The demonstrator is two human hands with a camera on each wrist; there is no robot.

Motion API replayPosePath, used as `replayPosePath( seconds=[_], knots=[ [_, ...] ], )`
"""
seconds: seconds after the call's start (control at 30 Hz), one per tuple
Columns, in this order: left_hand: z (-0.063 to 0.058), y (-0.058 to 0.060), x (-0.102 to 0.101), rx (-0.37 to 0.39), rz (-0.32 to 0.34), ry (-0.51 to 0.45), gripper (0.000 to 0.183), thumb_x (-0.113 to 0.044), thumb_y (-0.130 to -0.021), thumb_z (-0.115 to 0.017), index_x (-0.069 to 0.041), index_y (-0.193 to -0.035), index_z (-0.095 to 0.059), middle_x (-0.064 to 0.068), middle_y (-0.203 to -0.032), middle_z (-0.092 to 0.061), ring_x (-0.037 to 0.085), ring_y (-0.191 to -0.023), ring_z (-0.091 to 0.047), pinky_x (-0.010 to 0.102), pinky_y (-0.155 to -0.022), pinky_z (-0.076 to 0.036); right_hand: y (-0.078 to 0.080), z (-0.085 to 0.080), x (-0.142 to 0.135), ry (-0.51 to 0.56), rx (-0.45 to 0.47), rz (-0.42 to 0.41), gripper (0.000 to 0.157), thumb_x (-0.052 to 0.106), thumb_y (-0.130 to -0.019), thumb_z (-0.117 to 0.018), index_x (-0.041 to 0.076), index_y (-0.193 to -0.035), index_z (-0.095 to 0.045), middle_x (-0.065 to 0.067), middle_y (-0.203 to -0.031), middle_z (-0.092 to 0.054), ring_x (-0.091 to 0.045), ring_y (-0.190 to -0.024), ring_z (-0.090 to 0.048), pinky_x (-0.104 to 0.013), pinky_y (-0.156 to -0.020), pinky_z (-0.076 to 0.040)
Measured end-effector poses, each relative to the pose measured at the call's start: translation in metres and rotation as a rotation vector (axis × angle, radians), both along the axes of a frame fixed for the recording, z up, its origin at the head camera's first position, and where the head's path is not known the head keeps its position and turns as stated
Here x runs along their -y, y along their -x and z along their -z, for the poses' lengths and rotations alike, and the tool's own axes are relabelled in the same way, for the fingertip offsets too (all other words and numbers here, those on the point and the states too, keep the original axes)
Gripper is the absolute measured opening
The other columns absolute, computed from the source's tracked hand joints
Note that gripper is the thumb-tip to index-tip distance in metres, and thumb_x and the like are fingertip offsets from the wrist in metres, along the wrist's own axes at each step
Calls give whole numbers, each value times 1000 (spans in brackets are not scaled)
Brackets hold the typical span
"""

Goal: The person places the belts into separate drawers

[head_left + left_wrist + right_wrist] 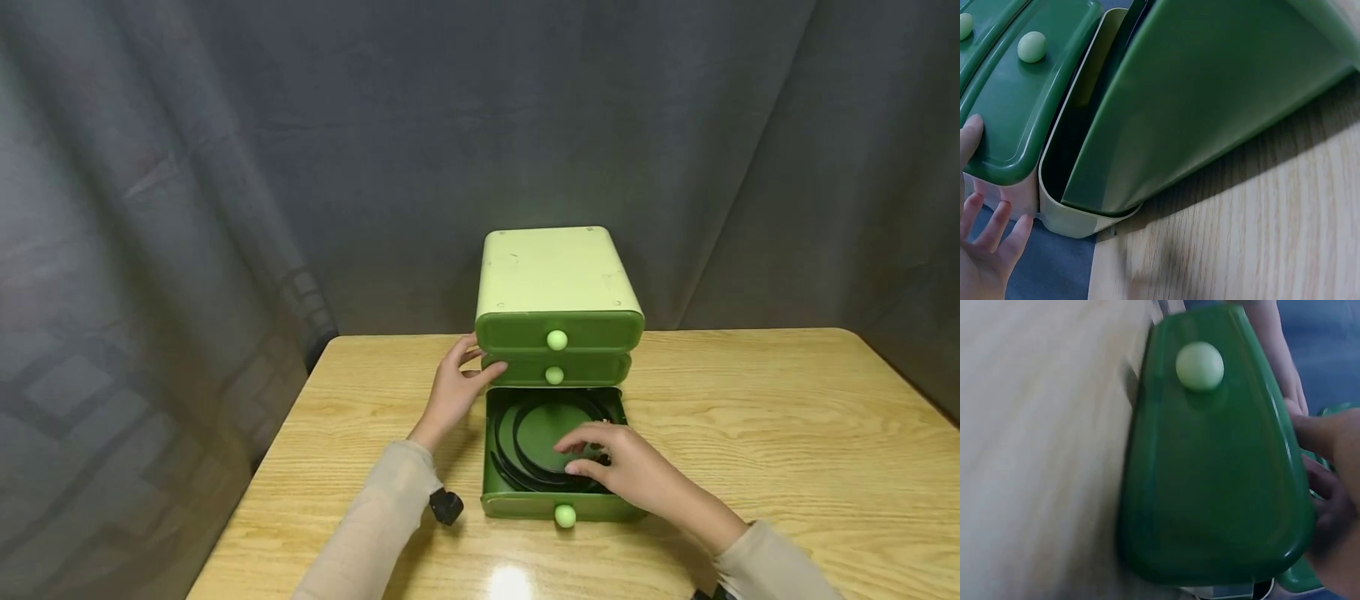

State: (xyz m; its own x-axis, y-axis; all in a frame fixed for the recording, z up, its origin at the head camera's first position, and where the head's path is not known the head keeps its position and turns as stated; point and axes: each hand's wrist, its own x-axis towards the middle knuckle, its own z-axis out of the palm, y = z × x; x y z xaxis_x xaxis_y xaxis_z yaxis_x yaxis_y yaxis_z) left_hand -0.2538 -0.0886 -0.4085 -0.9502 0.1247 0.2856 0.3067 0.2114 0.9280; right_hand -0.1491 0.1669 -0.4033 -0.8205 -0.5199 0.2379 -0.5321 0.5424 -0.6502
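Note:
A cream drawer cabinet [557,267] with green fronts stands on the table, its bottom drawer [517,505] pulled out. My left hand [457,387] grips the cabinet's left side; in the left wrist view the thumb [971,134] lies on the middle drawer's front [1025,112] and the other fingers reach to the side wall. A black strap like a belt [536,482] lies coiled inside the bottom drawer. Over the drawer's right part hovers my right hand [618,458], fingers bent and apart from the thumb, partly covering the coil. The right wrist view shows it behind the drawer front [1216,481].
Pale green round knobs [565,516] stick out from the drawer fronts. The top drawer [517,332] and the middle one are closed. Around the cabinet spreads a wooden table [750,417], with a dark grey curtain [375,167] hanging behind it.

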Motion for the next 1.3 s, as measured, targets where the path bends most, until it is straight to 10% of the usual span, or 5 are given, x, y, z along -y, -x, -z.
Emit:
replayPosePath(
  seconds=[0.17, 0.53, 1.3],
  knots=[
    [-1, -1, 0, -10, 0, 17, 46, -24, -89, -77, -21, -132, -61, -6, -141, -52, 23, -128, -50, 40, -95, -50, -21, 1, 6, 96, -148, 100, 26, 10, -83, -79, 19, -107, -74, 10, -103, -71, -8, -97, -65, -31, -97, -50],
    [-1, 2, 1, -14, 5, 35, 50, -25, -88, -77, -21, -135, -59, -6, -141, -52, 21, -128, -51, 40, -96, -49, -60, 5, 14, 243, -306, 185, 36, -2, -73, -84, 18, -101, -74, 10, -96, -69, -4, -82, -63, -16, -77, -50],
    [-5, -3, -1, -8, 2, 52, 57, -23, -90, -75, -22, -143, -53, 0, -145, -49, 25, -128, -50, 41, -99, -48, -83, 40, 10, 251, -170, 114, 30, -5, -75, -80, 5, -103, -73, -1, -89, -71, -1, -74, -60, -22, -62, -55]
  ],
)
